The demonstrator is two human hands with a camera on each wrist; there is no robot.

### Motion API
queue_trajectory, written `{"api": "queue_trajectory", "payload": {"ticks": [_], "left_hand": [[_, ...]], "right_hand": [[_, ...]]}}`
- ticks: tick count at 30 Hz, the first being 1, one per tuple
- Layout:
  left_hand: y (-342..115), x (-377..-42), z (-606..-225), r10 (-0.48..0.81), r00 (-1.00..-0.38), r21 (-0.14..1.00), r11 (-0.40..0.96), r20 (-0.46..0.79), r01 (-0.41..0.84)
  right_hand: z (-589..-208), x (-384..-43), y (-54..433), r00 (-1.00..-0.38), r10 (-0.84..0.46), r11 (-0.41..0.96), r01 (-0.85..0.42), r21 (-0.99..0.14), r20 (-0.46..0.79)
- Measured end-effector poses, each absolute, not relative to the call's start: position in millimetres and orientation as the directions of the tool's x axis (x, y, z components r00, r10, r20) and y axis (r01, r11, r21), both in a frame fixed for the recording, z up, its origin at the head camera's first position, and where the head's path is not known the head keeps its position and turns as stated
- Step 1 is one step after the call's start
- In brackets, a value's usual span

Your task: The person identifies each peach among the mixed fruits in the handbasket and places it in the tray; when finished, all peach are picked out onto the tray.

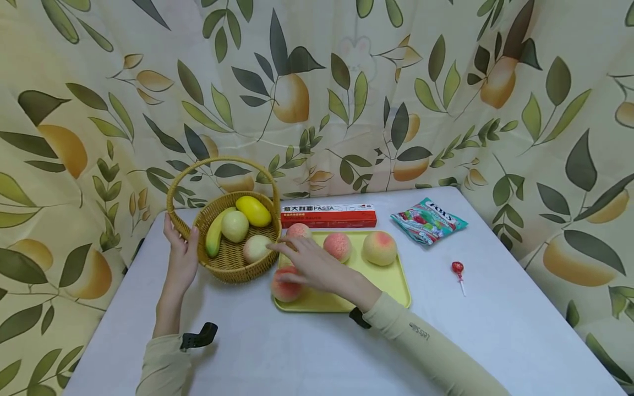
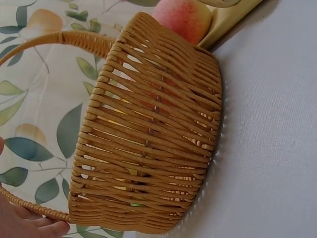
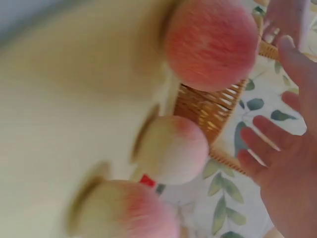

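At the left, my left hand (image 1: 182,253) holds the handle of a wicker basket (image 1: 238,274), thumb and fingers about the handle's lower end. Inside lie a yellow-green banana (image 1: 214,237), a yellow oval fruit (image 1: 254,211), a pale green round fruit (image 1: 235,226) and a pale peach (image 1: 256,249). My right hand (image 1: 317,268) reaches over the yellow tray (image 1: 342,304), its fingertips by the basket's right rim. The right wrist view shows its fingers spread, holding nothing. Below them a red peach (image 1: 286,285) sits at the tray's left; more peaches (image 1: 380,248) lie behind.
A red-and-white pasta box (image 1: 329,216) lies behind the tray, against the patterned curtain (image 1: 317,154). Right of it is a teal candy bag (image 1: 428,221), with a red lollipop (image 1: 458,268) in front. A white cloth (image 1: 277,352) covers the table.
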State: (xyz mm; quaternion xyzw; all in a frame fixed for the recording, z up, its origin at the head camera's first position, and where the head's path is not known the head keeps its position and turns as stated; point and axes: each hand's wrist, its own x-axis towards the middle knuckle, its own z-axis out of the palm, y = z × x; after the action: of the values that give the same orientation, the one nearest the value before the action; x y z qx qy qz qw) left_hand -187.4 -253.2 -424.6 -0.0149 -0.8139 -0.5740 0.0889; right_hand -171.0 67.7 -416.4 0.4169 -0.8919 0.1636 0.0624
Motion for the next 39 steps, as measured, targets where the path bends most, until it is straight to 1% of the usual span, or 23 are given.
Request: {"api": "queue_trajectory", "payload": {"ticks": [4, 9, 15, 20, 33, 35, 39], "left_hand": [[-254, -187, -423, -0.083, -0.982, 0.93, 0.342, 0.169, 0.132], [-252, -186, -423, -0.09, -0.984, 0.934, 0.34, 0.153, 0.115], [-251, -187, -427, -0.069, -0.987, 0.934, 0.341, 0.143, 0.111], [-252, -187, -427, -0.072, -0.987, 0.932, 0.346, 0.144, 0.111], [-252, -184, -424, -0.083, -0.987, 0.929, 0.357, 0.135, 0.097], [-252, -184, -425, -0.081, -0.988, 0.93, 0.354, 0.134, 0.098], [-253, -184, -424, -0.081, -0.987, 0.929, 0.357, 0.14, 0.102]], "right_hand": [[-401, -190, 45, -0.672, -0.717, 0.635, -0.74, -0.223, 0.185], [-393, -211, 19, -0.689, -0.721, 0.666, -0.719, -0.197, 0.076], [-395, -232, 1, -0.713, -0.694, 0.717, -0.674, -0.175, -0.098], [-402, -240, -8, -0.718, -0.676, 0.737, -0.652, -0.18, -0.169], [-405, -246, -23, -0.715, -0.659, 0.752, -0.624, -0.211, -0.234], [-407, -248, -23, -0.711, -0.667, 0.745, -0.631, -0.216, -0.222], [-411, -250, -23, -0.701, -0.698, 0.713, -0.657, -0.246, -0.15]]}}
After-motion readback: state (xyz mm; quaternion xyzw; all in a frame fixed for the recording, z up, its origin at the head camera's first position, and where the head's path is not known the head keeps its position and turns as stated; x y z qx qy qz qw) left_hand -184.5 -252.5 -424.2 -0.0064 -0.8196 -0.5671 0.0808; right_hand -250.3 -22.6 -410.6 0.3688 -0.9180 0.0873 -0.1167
